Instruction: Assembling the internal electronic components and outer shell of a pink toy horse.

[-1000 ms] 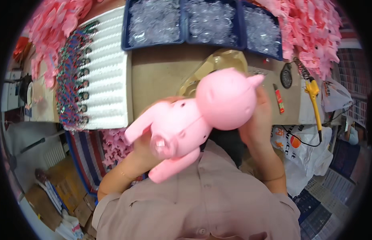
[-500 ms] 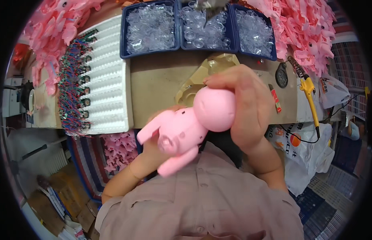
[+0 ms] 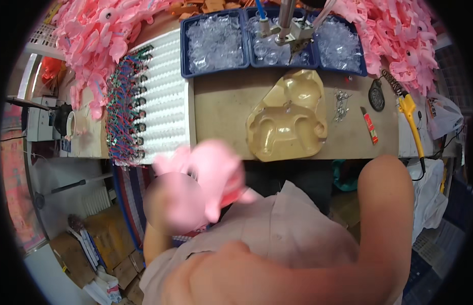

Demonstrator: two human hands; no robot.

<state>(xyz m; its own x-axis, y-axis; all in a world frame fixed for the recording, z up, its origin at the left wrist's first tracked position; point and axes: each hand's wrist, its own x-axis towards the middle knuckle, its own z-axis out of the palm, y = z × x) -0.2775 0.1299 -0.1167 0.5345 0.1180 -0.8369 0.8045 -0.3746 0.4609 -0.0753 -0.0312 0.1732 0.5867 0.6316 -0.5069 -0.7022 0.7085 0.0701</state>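
The left hand [image 3: 165, 208] is holding a pink toy [image 3: 216, 168] in the air, just in front of the near edge of the table [image 3: 216, 117]. Its grip is appearing closed about one end of the toy, though blur is hiding the fingers. The right hand [image 3: 211, 269] is lying across the front of the shirt [image 3: 292, 218], apart from the toy in this view; blur and the turn of the hand are concealing its fingers, so whether its grip is wide, narrow or loaded cannot be told.

Beyond them, a tan moulded tray [image 3: 292, 129] is resting near the table's edge with its hollows bare. Blue bins [image 3: 216, 71] of clear plastic parts [image 3: 216, 43] are standing behind it, a white ridged tray [image 3: 168, 101] is bearing wired parts [image 3: 127, 107] at left, and a red knife [image 3: 370, 127] and a yellow-handled tool [image 3: 409, 114] are lying at right.

Judged from this arrangement, the main hazard is a drop: only one hand is supporting the smooth, rounded toy, and no tabletop appears to be lying beneath most of it, so a loose or off-centre grip could let it slip. The right arm, crossing close by, could be knocking it if the two were meeting.
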